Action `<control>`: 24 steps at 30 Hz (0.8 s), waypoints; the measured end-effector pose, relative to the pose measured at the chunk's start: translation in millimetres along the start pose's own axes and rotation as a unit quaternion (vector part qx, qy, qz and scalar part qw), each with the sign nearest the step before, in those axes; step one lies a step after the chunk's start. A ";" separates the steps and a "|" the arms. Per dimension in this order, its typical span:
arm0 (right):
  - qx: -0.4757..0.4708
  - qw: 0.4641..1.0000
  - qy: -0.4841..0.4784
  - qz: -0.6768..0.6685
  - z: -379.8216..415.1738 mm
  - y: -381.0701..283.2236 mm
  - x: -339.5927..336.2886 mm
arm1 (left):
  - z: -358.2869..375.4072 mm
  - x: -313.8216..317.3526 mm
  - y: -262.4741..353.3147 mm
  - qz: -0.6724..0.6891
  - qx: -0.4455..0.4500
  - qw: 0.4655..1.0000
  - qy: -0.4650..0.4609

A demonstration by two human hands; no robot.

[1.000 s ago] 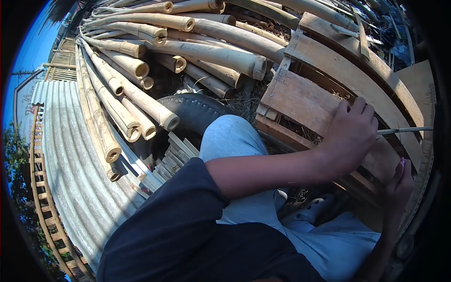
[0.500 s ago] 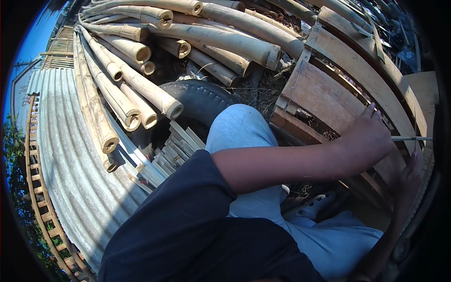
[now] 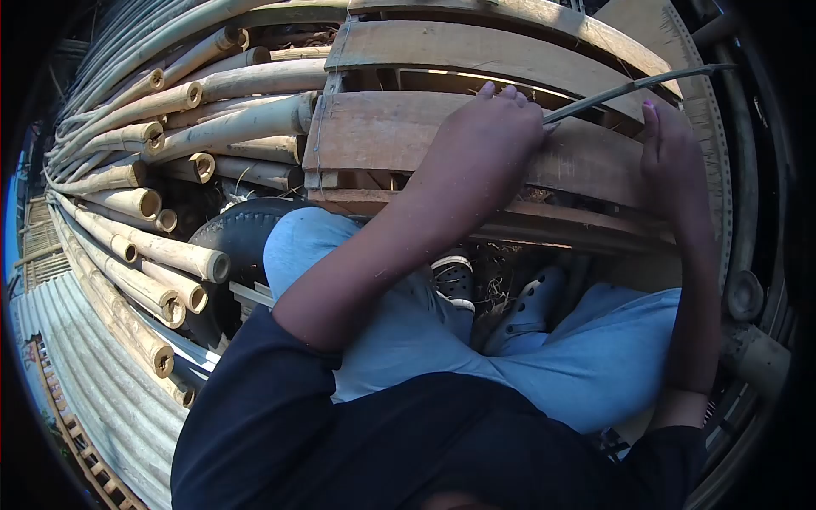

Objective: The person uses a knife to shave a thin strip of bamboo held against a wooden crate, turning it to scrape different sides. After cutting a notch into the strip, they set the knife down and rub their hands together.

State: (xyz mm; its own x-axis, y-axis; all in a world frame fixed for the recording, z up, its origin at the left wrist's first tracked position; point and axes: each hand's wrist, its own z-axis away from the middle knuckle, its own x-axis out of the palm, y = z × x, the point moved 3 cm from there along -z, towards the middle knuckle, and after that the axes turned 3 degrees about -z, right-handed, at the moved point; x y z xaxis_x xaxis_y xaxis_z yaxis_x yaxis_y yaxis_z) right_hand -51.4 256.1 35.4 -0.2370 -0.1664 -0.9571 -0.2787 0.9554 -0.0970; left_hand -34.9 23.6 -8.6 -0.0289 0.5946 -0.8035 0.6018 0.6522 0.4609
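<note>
A thin greenish strip (image 3: 633,87) slants up to the right above wooden slats. Its lower end runs into my left hand (image 3: 497,140), whose fingers are closed on it over the slats. Just below the strip, nearer its right part, is my right hand (image 3: 676,153), with its fingers bent and pressed together. Whatever the right hand holds is hidden or too thin to make out. The slatted wooden surface (image 3: 374,127) lies under both hands, with dark gaps between its boards.
Bamboo poles (image 3: 183,251) are stacked at the left, their cut ends facing me. A black tire (image 3: 242,225) sits beside my knee. Corrugated metal (image 3: 89,331) lies at the lower left. A perforated-edged board (image 3: 710,153) and more poles stand along the right.
The view has turned, so the slats and both hands appear further left. The strip, nearly level before, now slants upward with more of it showing. A thin upright item above my right hand no longer shows.
</note>
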 end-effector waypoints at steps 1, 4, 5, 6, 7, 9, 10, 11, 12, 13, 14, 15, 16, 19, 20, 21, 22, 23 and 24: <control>-0.039 0.998 -0.029 -0.033 1.8 -9.7 2.5 | -2.0 -2.4 -0.3 -0.004 -0.008 1.000 0.013; -0.032 0.997 -0.013 -0.064 8.3 -15.9 7.0 | -4.4 -8.1 3.7 -0.003 -0.037 0.999 0.010; -0.022 0.998 -0.015 -0.060 3.7 -3.1 7.9 | -4.9 -7.9 4.5 0.003 -0.031 1.000 0.005; 0.027 0.999 0.009 -0.029 -8.4 16.6 7.6 | -5.5 -8.7 3.8 0.003 -0.034 0.999 0.007; 0.075 0.997 0.030 0.002 -12.5 26.4 5.0 | -5.0 -9.7 3.8 0.003 -0.039 0.999 0.008; 0.049 0.997 0.049 -0.021 -5.7 6.3 4.4 | -5.7 -11.1 4.7 0.001 -0.042 0.999 0.000; -0.002 0.998 0.006 -0.066 5.4 -20.2 4.3 | -4.7 -9.7 4.2 -0.008 -0.039 0.999 0.003; -0.054 0.992 -0.032 -0.108 9.5 -32.5 5.3 | -6.4 -9.0 3.6 -0.017 -0.032 0.999 0.011; -0.053 0.993 -0.024 -0.098 4.3 -25.9 6.5 | -7.7 -9.6 4.1 -0.015 -0.022 0.999 0.020; -0.042 0.995 -0.019 -0.090 -0.8 -16.8 8.0 | -6.3 -9.7 4.6 -0.013 -0.038 0.999 0.018; -0.030 0.996 -0.016 -0.081 -3.3 -8.9 7.0 | -5.7 -9.8 5.4 -0.011 -0.054 0.998 0.015; -0.029 0.997 -0.012 -0.070 -4.1 -9.1 4.0 | -6.6 -11.1 7.3 -0.005 -0.047 0.999 0.022; -0.013 0.999 -0.010 -0.037 -3.4 -15.8 2.2 | -6.8 -12.4 7.3 -0.001 -0.060 0.998 0.012; -0.021 0.999 -0.026 -0.009 0.7 -25.9 3.9 | -5.5 -11.1 3.9 0.008 -0.061 0.998 0.000; -0.032 0.999 -0.019 -0.015 -0.7 -20.6 4.3 | -4.8 -10.9 5.0 0.003 -0.062 0.998 0.006; -0.041 0.999 -0.014 -0.020 -0.3 -14.6 4.6 | -4.4 -11.0 5.7 0.000 -0.064 0.998 0.010; 0.011 0.999 0.019 0.036 -9.0 0.7 2.4 | -4.7 -11.1 3.9 0.006 -0.068 0.998 -0.011; 0.012 0.999 0.020 0.042 -8.9 5.1 0.4 | -4.5 -11.6 4.2 0.010 -0.064 0.998 -0.007; 0.010 0.999 -0.001 0.048 -10.3 5.3 -2.5 | -4.4 -11.3 5.0 0.013 -0.069 0.997 -0.011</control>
State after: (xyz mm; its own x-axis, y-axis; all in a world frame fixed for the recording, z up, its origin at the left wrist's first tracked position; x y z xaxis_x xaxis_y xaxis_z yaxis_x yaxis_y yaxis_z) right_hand -61.9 259.0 40.1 -0.2605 -0.0742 -0.9626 -0.2365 0.9716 -0.0109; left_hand -35.1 22.1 4.4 0.0034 0.6036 -0.7973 0.4861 0.6958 0.5288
